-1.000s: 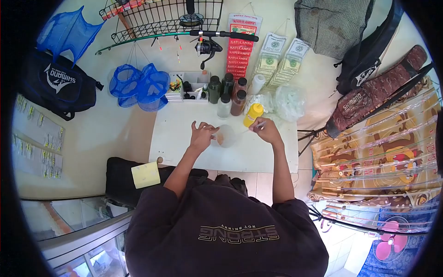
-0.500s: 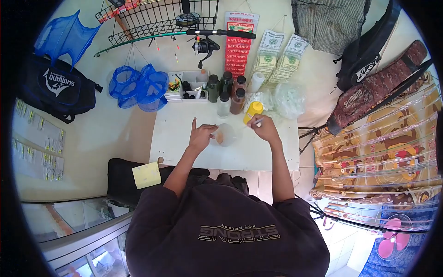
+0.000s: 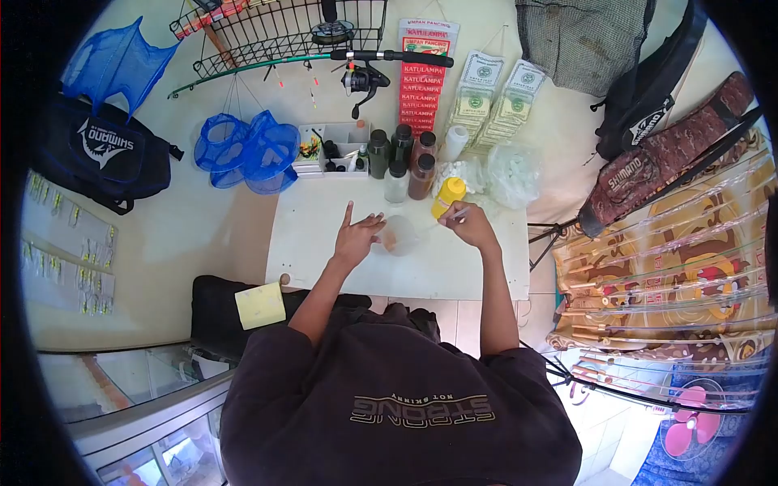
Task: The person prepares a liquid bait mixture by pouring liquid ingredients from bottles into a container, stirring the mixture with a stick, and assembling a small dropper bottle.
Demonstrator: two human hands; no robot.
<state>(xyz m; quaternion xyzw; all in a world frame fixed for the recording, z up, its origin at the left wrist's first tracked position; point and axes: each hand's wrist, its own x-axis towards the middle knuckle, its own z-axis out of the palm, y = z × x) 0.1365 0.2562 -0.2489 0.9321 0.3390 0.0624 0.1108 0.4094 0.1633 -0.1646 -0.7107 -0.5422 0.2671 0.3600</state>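
Note:
A clear bowl (image 3: 412,237) with some orange-brown matter in it stands on the white table. My left hand (image 3: 355,240) is at the bowl's left side, fingers spread, with the fingertips and thumb at or near its rim. To the right of the bowl, my right hand (image 3: 472,224) is closed around a thin pale handle-like thing (image 3: 459,215); its kind is too small to make out. Just behind that hand stands a yellow squeeze bottle (image 3: 450,194). Several dark-capped bottles (image 3: 397,182) with clear, brown and dark contents are grouped behind the bowl.
A white divided tray (image 3: 347,138) with small bottles sits at the back left of the table (image 3: 324,274). Plastic bags (image 3: 515,174) lie at the back right. A fishing rod with a reel (image 3: 365,78) hangs above. A yellow notepad (image 3: 261,306) lies at front left.
My right hand has shifted slightly and turned, still closed on the thin pale thing. The left hand's fingers are spread a little more beside the bowl. The whole view has shifted slightly.

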